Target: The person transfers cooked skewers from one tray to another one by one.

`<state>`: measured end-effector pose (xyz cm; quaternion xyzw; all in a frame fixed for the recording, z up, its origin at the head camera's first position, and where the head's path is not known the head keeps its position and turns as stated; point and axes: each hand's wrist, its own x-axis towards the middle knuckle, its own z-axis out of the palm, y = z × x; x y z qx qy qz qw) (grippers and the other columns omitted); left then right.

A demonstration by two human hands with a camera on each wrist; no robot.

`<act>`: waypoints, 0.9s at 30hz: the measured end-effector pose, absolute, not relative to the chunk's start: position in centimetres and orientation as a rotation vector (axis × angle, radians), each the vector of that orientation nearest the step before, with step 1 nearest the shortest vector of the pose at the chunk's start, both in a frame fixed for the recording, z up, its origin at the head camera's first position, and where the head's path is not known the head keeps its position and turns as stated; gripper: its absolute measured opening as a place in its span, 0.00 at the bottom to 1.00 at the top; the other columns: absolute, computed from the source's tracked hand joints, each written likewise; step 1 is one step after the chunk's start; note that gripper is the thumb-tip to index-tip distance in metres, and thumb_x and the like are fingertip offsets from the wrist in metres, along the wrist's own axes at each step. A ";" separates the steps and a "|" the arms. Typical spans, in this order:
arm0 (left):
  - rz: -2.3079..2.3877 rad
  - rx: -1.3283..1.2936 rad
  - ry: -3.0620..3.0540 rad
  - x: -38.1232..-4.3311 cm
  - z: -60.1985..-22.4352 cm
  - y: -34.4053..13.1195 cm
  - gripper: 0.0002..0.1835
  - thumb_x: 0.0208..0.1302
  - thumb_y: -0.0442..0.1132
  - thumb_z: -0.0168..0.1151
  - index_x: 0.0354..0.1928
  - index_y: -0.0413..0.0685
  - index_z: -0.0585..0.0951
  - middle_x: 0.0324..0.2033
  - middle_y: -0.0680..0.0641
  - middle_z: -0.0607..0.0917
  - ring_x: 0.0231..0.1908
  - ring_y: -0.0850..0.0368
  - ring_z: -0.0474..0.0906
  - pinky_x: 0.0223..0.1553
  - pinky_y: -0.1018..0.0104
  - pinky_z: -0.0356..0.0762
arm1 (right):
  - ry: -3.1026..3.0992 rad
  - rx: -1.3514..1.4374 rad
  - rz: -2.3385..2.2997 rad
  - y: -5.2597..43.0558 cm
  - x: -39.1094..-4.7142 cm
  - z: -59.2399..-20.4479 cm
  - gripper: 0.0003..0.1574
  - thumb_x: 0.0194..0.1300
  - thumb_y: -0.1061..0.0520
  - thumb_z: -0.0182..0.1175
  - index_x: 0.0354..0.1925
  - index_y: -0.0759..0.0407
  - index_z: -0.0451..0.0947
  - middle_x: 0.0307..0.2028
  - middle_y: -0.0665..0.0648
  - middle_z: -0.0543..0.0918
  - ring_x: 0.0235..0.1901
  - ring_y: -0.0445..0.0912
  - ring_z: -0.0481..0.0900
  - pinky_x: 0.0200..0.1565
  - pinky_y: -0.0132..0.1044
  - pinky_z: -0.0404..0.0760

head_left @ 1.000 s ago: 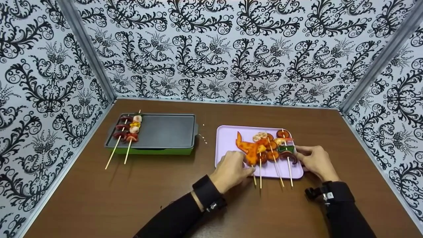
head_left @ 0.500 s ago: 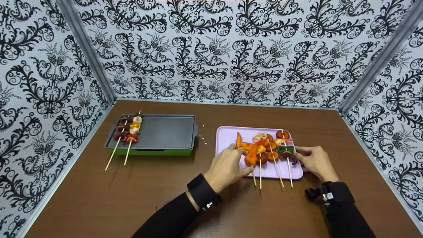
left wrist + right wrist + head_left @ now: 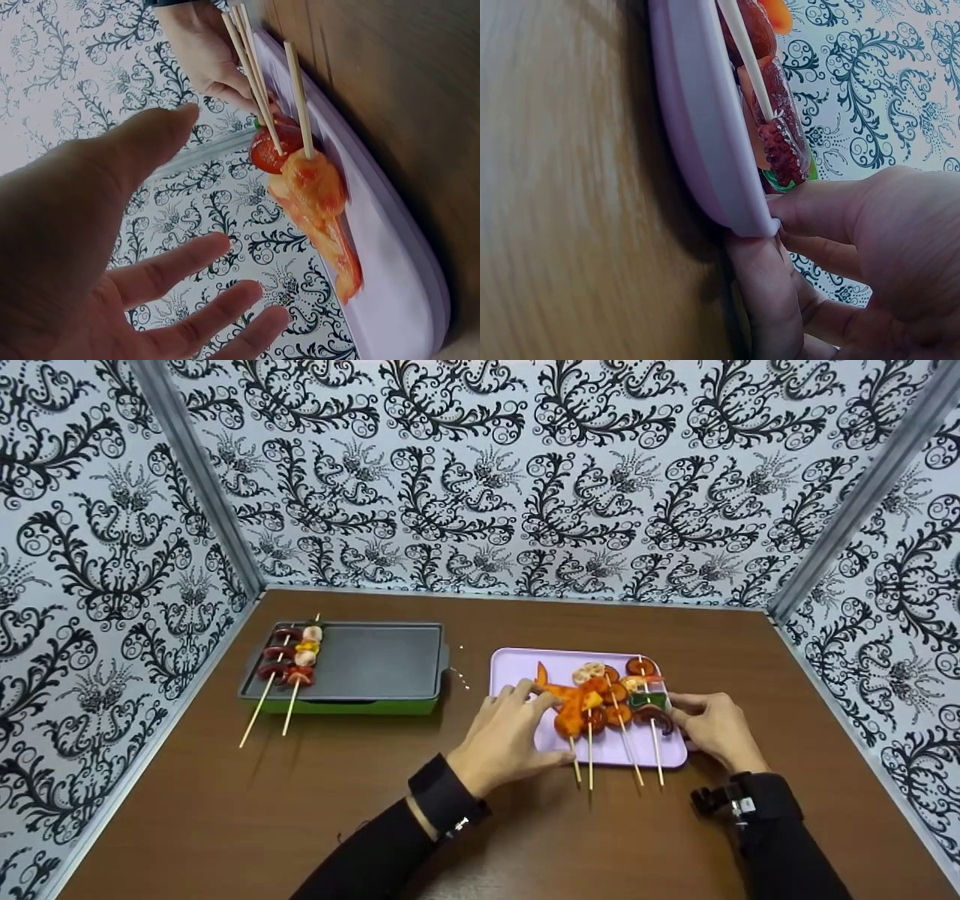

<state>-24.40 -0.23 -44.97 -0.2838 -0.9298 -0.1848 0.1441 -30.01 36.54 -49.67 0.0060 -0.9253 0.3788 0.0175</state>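
A lilac tray [image 3: 513, 663] holds several food skewers, their sticks jutting over its front edge. Leftmost lies an orange chicken-wing skewer [image 3: 571, 714]; to its right are a skewer with round sausage-like slices [image 3: 619, 714] and one with a green piece and a dark red tentacle [image 3: 651, 714]. My left hand [image 3: 504, 733] hovers over the tray's left part by the wing, thumb and fingers spread, nothing between them in the left wrist view. My right hand [image 3: 718, 729] pinches the tray's right edge, thumb above and fingers beneath in the right wrist view.
To the left stands a grey grill plate [image 3: 382, 660] on a green base [image 3: 360, 706]. Two skewers lie at its left side, one with dark red pieces [image 3: 276, 652], one with white and yellow pieces [image 3: 305, 652]. Small white specks [image 3: 459, 675] dot the brown table. Patterned walls enclose it.
My left hand has drawn back leftward from the wing skewer, and its fingers have spread apart. The right hand keeps its hold on the tray edge. The skewers lie nearly as before.
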 end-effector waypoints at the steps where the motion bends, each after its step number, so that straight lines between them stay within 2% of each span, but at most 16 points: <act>1: -0.530 -0.823 -2.677 -24.4 -45.0 -0.3 0.42 0.53 0.73 0.73 0.64 0.59 0.81 0.59 0.49 0.78 0.51 0.49 0.78 0.46 0.51 0.79 | -2.877 0.020 1.162 36.6 -30.0 -49.7 0.25 0.73 0.47 0.67 0.62 0.55 0.84 0.57 0.71 0.83 0.38 0.50 0.87 0.30 0.37 0.87; 4: -0.517 -0.841 -2.673 -24.5 -45.0 -0.7 0.43 0.52 0.75 0.71 0.66 0.61 0.80 0.61 0.49 0.78 0.53 0.49 0.77 0.49 0.50 0.77 | -2.884 0.012 1.174 36.6 -30.0 -49.7 0.25 0.73 0.48 0.66 0.63 0.55 0.84 0.58 0.72 0.82 0.38 0.50 0.87 0.31 0.37 0.87; 11: -0.489 -0.850 -2.664 -24.8 -45.3 -2.2 0.45 0.51 0.78 0.69 0.67 0.63 0.79 0.64 0.47 0.77 0.59 0.45 0.76 0.64 0.40 0.69 | -2.881 0.009 1.149 36.6 -30.1 -49.7 0.24 0.72 0.48 0.67 0.62 0.56 0.85 0.57 0.71 0.83 0.39 0.51 0.86 0.31 0.36 0.86; 20: -0.441 -0.767 -2.702 -24.7 -45.2 -4.6 0.50 0.51 0.81 0.65 0.72 0.62 0.76 0.71 0.43 0.72 0.66 0.41 0.72 0.71 0.34 0.59 | -2.885 -0.015 1.181 36.5 -30.1 -49.7 0.24 0.73 0.49 0.66 0.63 0.56 0.84 0.58 0.73 0.82 0.38 0.50 0.87 0.31 0.37 0.87; 24: -0.430 -0.747 -2.683 -24.7 -45.3 -5.6 0.51 0.51 0.82 0.65 0.72 0.61 0.76 0.71 0.42 0.72 0.66 0.41 0.71 0.72 0.32 0.58 | -2.887 -0.007 1.155 36.6 -30.0 -49.7 0.24 0.73 0.48 0.67 0.62 0.56 0.85 0.56 0.71 0.83 0.37 0.50 0.87 0.30 0.37 0.87; 27: -0.435 -0.732 -2.656 -24.7 -45.3 -6.3 0.52 0.51 0.81 0.65 0.72 0.60 0.75 0.71 0.42 0.72 0.67 0.42 0.70 0.71 0.31 0.58 | -2.884 0.020 1.104 36.6 -30.1 -49.7 0.24 0.72 0.47 0.67 0.61 0.55 0.86 0.55 0.70 0.85 0.40 0.53 0.87 0.30 0.36 0.87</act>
